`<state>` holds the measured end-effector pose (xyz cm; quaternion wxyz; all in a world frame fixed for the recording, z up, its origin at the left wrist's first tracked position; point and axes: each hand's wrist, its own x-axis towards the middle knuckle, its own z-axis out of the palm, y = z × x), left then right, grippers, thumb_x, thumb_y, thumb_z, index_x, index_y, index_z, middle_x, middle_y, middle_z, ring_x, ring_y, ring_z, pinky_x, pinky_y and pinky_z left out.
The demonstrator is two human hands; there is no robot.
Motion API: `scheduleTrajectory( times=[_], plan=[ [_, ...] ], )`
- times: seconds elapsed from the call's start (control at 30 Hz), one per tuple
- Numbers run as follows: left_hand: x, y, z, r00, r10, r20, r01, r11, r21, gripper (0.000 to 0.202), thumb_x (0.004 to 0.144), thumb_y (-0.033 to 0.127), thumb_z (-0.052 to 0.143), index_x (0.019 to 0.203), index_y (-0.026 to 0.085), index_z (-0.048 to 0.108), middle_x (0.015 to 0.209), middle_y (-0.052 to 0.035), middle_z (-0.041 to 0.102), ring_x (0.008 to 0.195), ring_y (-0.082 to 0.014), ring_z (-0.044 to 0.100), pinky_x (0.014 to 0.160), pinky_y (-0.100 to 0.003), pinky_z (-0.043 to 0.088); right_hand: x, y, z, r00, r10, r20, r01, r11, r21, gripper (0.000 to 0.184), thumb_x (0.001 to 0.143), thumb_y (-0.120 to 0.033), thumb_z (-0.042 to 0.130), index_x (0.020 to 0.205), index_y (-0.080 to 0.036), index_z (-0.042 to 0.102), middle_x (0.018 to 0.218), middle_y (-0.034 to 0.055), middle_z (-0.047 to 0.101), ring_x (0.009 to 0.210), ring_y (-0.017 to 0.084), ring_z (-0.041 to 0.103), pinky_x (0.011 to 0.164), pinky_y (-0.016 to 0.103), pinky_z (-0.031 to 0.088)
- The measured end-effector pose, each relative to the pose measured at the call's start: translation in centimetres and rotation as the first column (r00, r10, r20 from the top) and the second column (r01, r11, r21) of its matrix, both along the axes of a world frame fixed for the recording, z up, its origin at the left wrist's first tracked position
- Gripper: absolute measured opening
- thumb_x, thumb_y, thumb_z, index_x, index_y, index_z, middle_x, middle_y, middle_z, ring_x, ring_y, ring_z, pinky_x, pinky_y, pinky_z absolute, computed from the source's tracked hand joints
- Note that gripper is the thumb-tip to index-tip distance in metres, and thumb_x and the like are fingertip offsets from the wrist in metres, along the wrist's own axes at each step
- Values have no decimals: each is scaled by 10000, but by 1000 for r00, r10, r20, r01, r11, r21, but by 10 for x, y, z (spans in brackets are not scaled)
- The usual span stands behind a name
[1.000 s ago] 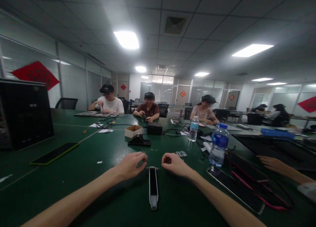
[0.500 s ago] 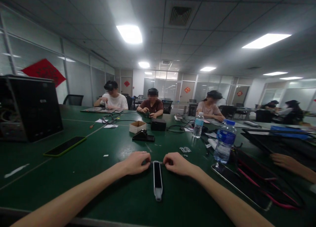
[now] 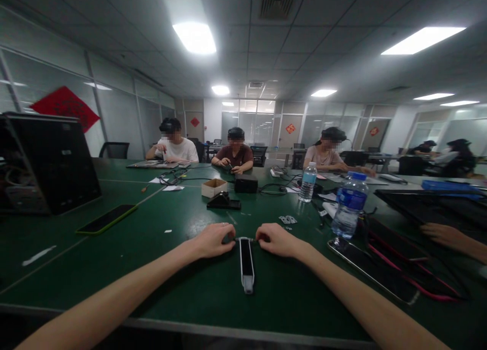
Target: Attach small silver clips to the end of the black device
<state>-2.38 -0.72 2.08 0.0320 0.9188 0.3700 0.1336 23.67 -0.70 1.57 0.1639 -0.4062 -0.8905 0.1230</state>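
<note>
1. Head view, middle: a long, narrow device point(image 3: 247, 261) with a dark top and pale edges lies flat on a green table point(image 3: 182, 284), between the person's two bare hands. Its grey, tapered end points toward the wearer. A thin crosspiece point(image 3: 245, 238) runs across its far end.

2. Head view, hands: the left hand point(image 3: 216, 240) is curled, thumb and fingers drawn close, at the left tip of the crosspiece. The right hand point(image 3: 276, 240) mirrors it at the right tip. Whether either hand is clamped on the crosspiece is too small to tell.

3. Head view, just beyond the hands: small metal plates point(image 3: 288, 219) lie past the right hand. Farther off, a black stand point(image 3: 223, 202) sits before a small open box point(image 3: 214, 187) and a black block point(image 3: 246, 183).

4. Head view, sides: on the left, a phone in a green case point(image 3: 106, 219) lies near a black computer tower point(image 3: 57, 162). On the right stand a small bottle point(image 3: 307, 183) and a larger blue-capped bottle point(image 3: 350, 205), with a dark phone point(image 3: 373, 270) close to the larger one. Another person's hand point(image 3: 443, 234) reaches in at the far right.
</note>
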Motion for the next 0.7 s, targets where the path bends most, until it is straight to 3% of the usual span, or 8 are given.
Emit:
scheduleTrajectory(
  times=[0.13,0.7],
  plan=[
    [1,3,-4,1000,1,-2,-1,1000,15,235,854,313,598,1053,191,570,974,-31,646,825,-187,614,701,-268,442,0,1,-1,1000,-5,20,5,1000,-1,130,818,-160,570,893,-166,675,877,48,630,755,161,576,681,271,455],
    [6,1,-7,1000,7,27,-7,1000,0,136,878,250,567,989,185,611,930,-30,640,812,-174,605,687,-254,440,-1,0,1,999,-6,36,6,1000,-1,122,818,-157,572,881,-162,676,861,46,627,735,155,570,661,260,446]
  ],
)
